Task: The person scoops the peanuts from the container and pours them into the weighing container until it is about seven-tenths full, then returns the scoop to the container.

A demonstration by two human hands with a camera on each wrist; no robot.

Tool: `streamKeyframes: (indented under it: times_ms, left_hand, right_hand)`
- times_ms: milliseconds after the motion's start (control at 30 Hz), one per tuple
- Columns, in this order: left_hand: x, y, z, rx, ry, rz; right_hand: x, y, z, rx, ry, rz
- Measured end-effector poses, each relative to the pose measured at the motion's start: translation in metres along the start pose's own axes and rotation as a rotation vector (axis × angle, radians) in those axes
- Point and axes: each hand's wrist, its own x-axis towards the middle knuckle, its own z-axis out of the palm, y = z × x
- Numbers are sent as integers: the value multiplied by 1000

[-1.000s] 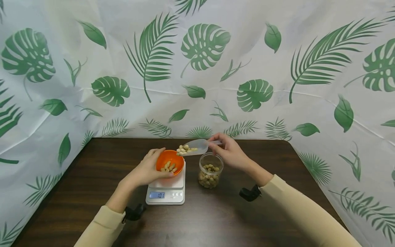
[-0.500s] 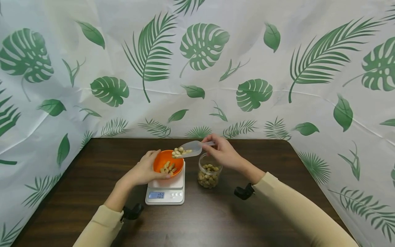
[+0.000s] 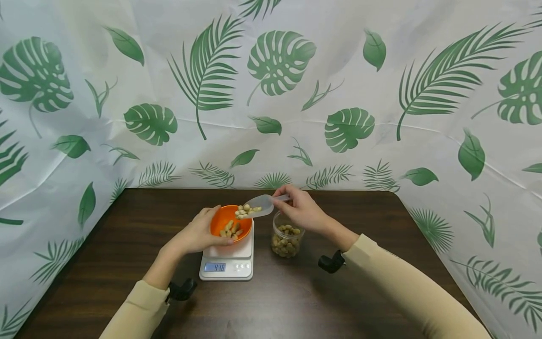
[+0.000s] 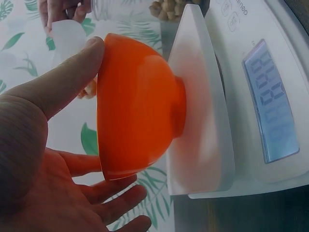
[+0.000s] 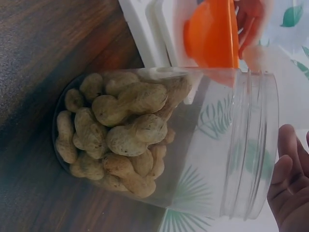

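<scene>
An orange bowl [image 3: 219,219] with several unshelled peanuts [image 3: 230,230] in it sits on a white digital kitchen scale [image 3: 247,258]. My left hand [image 3: 196,234] holds the bowl by its rim, thumb on the near side and fingers at the far side. Between thumb and fingers, my right hand [image 3: 306,210] pinches the handle of a translucent scoop [image 3: 265,204]. Peanuts [image 3: 243,211] lie at the scoop's tip, over the bowl's right rim. In the right wrist view, a clear open jar [image 5: 205,140] stands below my right hand, partly filled with unshelled peanuts [image 5: 128,121].
The dark wooden table [image 3: 271,306] carries the scale and, to its right, the jar. A white curtain [image 3: 296,155] with green leaves hangs behind the table's back edge. The scale's lit display [image 3: 214,267] faces me.
My right hand has moved left and slightly down, bringing the scoop's tip further over the bowl. The scale's displayed number has risen. My left hand stays at the bowl.
</scene>
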Motion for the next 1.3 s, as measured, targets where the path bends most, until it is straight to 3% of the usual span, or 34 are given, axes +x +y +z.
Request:
streamKeyframes:
  times_ms: [367, 700, 1000, 1300]
  left_hand:
    - [0, 1, 1, -42, 11, 43]
    - [0, 1, 1, -52, -1, 25]
    - [0, 1, 1, -52, 2, 16]
    - [-1, 1, 1, -62, -1, 27]
  right_hand:
    - [3, 1, 0, -95, -22, -99]
    - [-2, -4, -8, -196, -10, -180]
    - [-11, -2, -17, -204, 20, -179]
    - [-29, -2, -29, -142, 39, -126]
